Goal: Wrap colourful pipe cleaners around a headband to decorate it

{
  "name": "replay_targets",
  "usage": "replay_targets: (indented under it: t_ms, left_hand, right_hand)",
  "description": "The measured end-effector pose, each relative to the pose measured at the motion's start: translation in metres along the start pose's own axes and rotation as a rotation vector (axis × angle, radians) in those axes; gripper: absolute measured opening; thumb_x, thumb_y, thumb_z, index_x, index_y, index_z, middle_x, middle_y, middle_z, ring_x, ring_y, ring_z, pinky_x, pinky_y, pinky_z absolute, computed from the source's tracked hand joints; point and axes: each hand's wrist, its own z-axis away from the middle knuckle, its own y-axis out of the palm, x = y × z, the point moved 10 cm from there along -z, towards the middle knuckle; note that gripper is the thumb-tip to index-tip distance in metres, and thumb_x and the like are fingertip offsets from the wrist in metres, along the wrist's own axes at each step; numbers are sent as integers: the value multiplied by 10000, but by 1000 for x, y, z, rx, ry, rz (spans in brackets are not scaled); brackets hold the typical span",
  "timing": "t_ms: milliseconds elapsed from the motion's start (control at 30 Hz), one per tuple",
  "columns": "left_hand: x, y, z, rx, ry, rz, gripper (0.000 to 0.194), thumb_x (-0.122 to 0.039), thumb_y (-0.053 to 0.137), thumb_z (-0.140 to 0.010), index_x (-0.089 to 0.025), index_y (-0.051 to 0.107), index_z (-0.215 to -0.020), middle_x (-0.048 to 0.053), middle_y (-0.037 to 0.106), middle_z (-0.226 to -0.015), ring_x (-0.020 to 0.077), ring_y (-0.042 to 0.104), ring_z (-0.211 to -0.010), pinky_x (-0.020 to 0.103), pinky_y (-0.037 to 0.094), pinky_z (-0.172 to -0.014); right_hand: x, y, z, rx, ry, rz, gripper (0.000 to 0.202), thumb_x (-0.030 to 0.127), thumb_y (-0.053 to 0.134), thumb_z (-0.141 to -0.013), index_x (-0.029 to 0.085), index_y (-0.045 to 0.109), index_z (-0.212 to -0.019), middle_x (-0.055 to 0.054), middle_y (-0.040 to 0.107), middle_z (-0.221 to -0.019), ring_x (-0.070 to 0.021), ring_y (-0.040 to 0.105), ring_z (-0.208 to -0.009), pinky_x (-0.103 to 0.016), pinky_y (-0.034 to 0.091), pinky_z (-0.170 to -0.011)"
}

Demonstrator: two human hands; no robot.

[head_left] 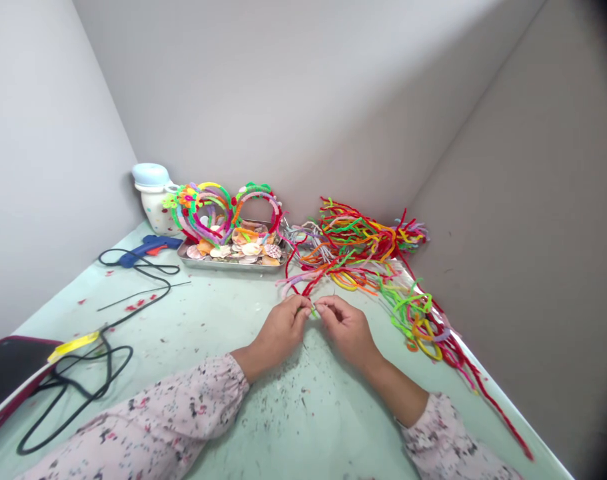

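Note:
Over the middle of the table, my left hand (pixel 282 328) and my right hand (pixel 349 331) meet fingertip to fingertip, both pinched closed. Between them shows a small bit of green pipe cleaner (pixel 314 311); most of it is covered by my fingers. Just beyond my fingertips lie red pipe cleaners (pixel 310 283), part of a loose pile. Past my right hand, a tangle of green, yellow and red pipe cleaners (pixel 418 317) spreads along the table's right side.
A metal tray (pixel 228 265) at the back carries seashells and pipe-cleaner rings. A large pipe-cleaner bundle (pixel 366 233) rests by the wall. To the left are a blue glue gun (pixel 146 249), a lidded white jar (pixel 158 207), a looping black cord (pixel 118 320) and a dark flat object (pixel 16 370).

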Motion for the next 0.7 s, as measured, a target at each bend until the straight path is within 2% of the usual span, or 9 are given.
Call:
replay_targets:
  t_ms: [67, 233, 467, 633, 700]
  left_hand:
    - [-1, 1, 0, 9, 9, -11, 171, -249, 420, -869, -181, 570, -824, 5, 548, -628, 156, 513, -645, 255, 395, -631]
    - [-1, -1, 0, -15, 0, 6, 168, -249, 420, -865, -184, 569, -821, 6, 546, -638, 157, 511, -643, 255, 393, -621]
    - [5, -3, 1, -24, -52, 59, 172, -284, 419, -868, -190, 561, -841, -6, 525, -599, 149, 483, -573, 251, 366, -573]
    - [9, -3, 2, -31, -83, 123, 168, -307, 418, -876, -193, 541, -863, -28, 500, -549, 134, 463, -499, 247, 355, -546]
    - [11, -3, 3, -33, -99, 152, 166, -322, 415, -881, -196, 524, -883, -36, 487, -530, 133, 462, -485, 244, 360, -534]
  right_hand:
    - [-4, -1, 0, -13, 56, -87, 249, 417, 557, -826, 193, 655, -870, 40, 486, -547, -105, 411, -451, -233, 334, -443]
    - [-17, -17, -1, -160, 156, -237, 293, 479, 571, -806, 191, 616, -838, 53, 465, -533, -103, 410, -440, -231, 333, -433]
    - [-29, -39, -3, -364, 112, -403, 309, 498, 520, -835, 209, 479, -733, 49, 436, -589, -90, 410, -466, -217, 341, -436]
    - [-40, -43, -4, -411, 134, -462, 369, 539, 472, -835, 220, 414, -658, 52, 417, -547, -100, 408, -433, -232, 342, -414]
    - [-42, -41, -4, -393, 155, -422, 319, 504, 518, -815, 216, 460, -692, 47, 473, -568, -105, 438, -451, -235, 356, -431]
